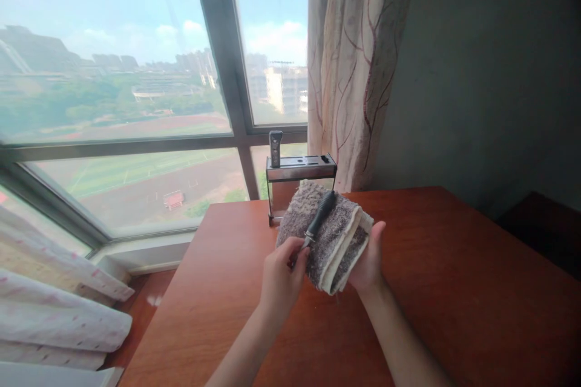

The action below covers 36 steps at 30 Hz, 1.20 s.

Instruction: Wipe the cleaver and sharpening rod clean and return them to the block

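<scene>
My right hand (368,257) holds up a folded grey, fuzzy cloth (327,236) from its right side, above the wooden table (408,314). A tool with a black handle (321,213) lies across the cloth, handle pointing up and away. My left hand (282,275) pinches the tool's thin metal end at the cloth's lower left. The metal part is mostly hidden by my fingers and the cloth.
A metal knife rack (299,169) stands at the table's far edge, with one dark handle (275,146) sticking up from it. A large window is behind it and a patterned curtain (354,66) hangs to the right. Pale bedding (54,308) lies at lower left.
</scene>
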### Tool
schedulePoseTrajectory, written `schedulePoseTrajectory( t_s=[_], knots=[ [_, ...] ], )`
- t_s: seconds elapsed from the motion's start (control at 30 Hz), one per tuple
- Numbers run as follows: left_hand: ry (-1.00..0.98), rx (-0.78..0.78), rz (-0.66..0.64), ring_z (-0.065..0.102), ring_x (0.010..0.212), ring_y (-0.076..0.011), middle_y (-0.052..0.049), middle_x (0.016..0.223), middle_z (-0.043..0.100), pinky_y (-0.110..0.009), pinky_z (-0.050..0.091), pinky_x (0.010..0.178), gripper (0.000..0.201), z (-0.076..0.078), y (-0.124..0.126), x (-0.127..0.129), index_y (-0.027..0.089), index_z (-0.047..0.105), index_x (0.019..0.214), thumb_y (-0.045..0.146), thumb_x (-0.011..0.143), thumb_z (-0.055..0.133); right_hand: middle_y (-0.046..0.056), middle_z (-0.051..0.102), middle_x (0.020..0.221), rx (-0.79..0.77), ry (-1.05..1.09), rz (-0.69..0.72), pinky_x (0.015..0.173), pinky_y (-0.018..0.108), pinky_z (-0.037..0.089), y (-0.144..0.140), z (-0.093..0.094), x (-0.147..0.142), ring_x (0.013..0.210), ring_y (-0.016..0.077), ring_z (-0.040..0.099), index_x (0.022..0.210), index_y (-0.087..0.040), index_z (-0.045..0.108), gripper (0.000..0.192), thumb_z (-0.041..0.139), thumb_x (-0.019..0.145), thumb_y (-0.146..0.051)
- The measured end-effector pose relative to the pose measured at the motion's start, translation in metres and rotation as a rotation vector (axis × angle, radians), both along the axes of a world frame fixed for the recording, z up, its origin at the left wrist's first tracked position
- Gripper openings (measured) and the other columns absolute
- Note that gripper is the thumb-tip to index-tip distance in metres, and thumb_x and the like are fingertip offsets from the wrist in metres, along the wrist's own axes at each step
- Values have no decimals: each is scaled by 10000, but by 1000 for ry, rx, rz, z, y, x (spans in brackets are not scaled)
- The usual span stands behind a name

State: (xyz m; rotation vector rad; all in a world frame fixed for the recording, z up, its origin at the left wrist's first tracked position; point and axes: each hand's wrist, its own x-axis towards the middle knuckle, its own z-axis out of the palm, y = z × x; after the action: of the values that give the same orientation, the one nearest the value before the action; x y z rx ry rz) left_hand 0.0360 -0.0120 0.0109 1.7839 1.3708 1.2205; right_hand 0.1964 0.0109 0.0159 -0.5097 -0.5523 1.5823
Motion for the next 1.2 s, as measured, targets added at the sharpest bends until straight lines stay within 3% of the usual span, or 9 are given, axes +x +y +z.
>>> schedulePoseTrajectory(
  t_s=[0.23, 0.4, 0.6, 0.67, 0.83, 0.97, 1.07, 1.13, 1.2],
  knots=[
    [139, 29, -111, 525, 641, -140, -13, 709, 616, -232, 351, 588, 161, 3, -7, 8, 197, 583, 812, 296, 893, 485, 41, 735, 983, -79, 12, -2, 821, 455, 522, 7, -3, 1, 1019, 282, 645, 969, -276, 676, 552, 529, 704, -737],
    [-13, -55, -177, 519, 651, -138, -25, 713, 614, -231, 360, 591, 176, 4, -8, 13, 173, 585, 786, 316, 871, 528, 34, 749, 892, -123, -28, -25, 804, 402, 536, 9, -7, -2, 933, 274, 676, 942, -226, 681, 413, 726, 653, -517],
    [-464, -684, -536, 339, 413, -66, -20, 572, 576, -203, 186, 409, 467, 7, -5, 5, 111, 626, 917, 545, 871, 462, 35, 748, 815, -195, -77, -54, 739, 390, 547, 9, -9, 1, 789, 270, 690, 876, -201, 676, 370, 764, 631, -464],
    [-508, -770, -620, 308, 398, -57, -27, 564, 582, -203, 141, 398, 500, 6, -2, 2, 100, 639, 948, 563, 861, 473, 33, 742, 810, -181, -103, -74, 706, 383, 547, 8, -8, 2, 739, 257, 684, 889, -197, 668, 395, 768, 623, -471],
    [-447, -583, -484, 341, 441, -63, 5, 545, 523, -189, 202, 424, 459, 0, 3, 4, 104, 649, 834, 555, 811, 565, -22, 699, 749, -123, -191, -287, 613, 309, 522, 8, -6, -1, 641, 185, 636, 877, -224, 629, 370, 800, 605, -407],
    [-122, -212, -271, 434, 529, -100, -6, 579, 524, -211, 310, 508, 370, 0, -2, 8, 140, 615, 697, 433, 889, 495, -20, 696, 869, -70, -284, -455, 720, 298, 516, 7, -1, -9, 760, 173, 635, 929, -234, 629, 334, 763, 664, -387],
    [125, 58, -68, 504, 631, -128, -30, 683, 599, -226, 351, 597, 256, 3, -5, 9, 165, 647, 790, 327, 904, 485, -12, 694, 887, -69, -320, -535, 741, 302, 514, 6, 2, -13, 792, 177, 634, 943, -231, 630, 349, 767, 654, -369],
    [171, 103, -63, 511, 640, -129, -32, 713, 614, -225, 353, 602, 225, 4, -5, 8, 170, 651, 830, 301, 903, 483, -11, 693, 888, -50, -313, -540, 746, 309, 516, 6, 4, -13, 797, 180, 635, 947, -230, 626, 356, 768, 647, -356],
    [113, 23, -171, 482, 577, -110, -13, 668, 584, -213, 337, 545, 229, 4, -3, 6, 166, 636, 827, 319, 903, 483, -10, 694, 881, -41, -295, -509, 741, 319, 519, 7, 5, -11, 784, 184, 638, 941, -229, 624, 341, 760, 653, -351]
  ],
)
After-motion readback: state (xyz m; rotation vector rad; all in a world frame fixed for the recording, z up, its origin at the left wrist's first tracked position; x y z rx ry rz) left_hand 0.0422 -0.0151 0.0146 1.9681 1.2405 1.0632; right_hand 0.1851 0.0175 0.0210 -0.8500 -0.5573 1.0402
